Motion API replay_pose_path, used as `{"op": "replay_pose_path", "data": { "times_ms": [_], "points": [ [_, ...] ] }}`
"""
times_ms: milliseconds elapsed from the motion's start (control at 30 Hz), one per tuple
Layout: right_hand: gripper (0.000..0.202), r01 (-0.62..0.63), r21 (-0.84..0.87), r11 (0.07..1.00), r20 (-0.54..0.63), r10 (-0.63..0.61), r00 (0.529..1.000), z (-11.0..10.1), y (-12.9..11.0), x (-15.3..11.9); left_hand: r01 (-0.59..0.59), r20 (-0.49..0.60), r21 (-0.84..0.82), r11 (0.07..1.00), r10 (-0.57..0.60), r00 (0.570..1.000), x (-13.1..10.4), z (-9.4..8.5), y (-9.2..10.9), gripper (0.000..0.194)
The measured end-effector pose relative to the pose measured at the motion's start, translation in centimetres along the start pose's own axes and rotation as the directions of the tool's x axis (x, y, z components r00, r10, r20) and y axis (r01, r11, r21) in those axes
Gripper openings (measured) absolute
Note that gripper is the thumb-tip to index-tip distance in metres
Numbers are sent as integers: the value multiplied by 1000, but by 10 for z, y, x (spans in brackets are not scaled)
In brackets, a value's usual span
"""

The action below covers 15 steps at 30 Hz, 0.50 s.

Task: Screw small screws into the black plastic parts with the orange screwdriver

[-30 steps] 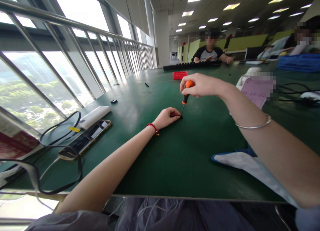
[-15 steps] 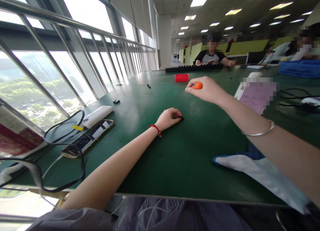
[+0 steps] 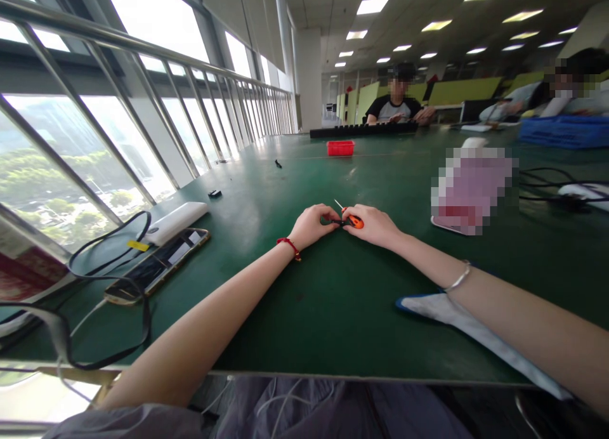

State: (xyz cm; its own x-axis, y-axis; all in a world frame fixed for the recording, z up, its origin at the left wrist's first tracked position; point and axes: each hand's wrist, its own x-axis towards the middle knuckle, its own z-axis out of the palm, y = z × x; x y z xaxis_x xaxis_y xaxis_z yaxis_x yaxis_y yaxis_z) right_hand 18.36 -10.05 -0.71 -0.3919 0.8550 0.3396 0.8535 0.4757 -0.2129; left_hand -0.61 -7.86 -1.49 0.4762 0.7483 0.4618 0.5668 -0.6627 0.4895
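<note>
Over the middle of the green table, my left hand (image 3: 311,228) pinches a small black part (image 3: 339,222), too small to make out in detail. My right hand (image 3: 375,225) is closed around an orange and black screwdriver (image 3: 356,222), whose thin metal shaft points up and to the left, away from the part. The fingertips of both hands meet at the black part, and whether the right fingers also grip it I cannot tell. A red bracelet (image 3: 290,247) is on my left wrist and a silver bangle (image 3: 459,276) on my right.
A red box (image 3: 340,148) stands ahead, with a long black strip (image 3: 364,130) behind it. At left lie a phone (image 3: 159,266), a white power bank (image 3: 175,223), cables and a small black piece (image 3: 214,194). A person (image 3: 397,106) sits across the table. A blurred pink device (image 3: 476,191) stands at right.
My right hand has come down and toward me with the screwdriver, from above the table to beside my left hand. The left hand keeps its pinch on the black part.
</note>
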Motion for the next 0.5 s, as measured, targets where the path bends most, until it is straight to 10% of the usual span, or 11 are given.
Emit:
{"op": "replay_pose_path", "data": {
  "times_ms": [500],
  "points": [
    [21,34,-74,997,31,-32,999,-4,-4,-3,96,80,-217,971,-81,993,2,2,-4,18]
  ]
}}
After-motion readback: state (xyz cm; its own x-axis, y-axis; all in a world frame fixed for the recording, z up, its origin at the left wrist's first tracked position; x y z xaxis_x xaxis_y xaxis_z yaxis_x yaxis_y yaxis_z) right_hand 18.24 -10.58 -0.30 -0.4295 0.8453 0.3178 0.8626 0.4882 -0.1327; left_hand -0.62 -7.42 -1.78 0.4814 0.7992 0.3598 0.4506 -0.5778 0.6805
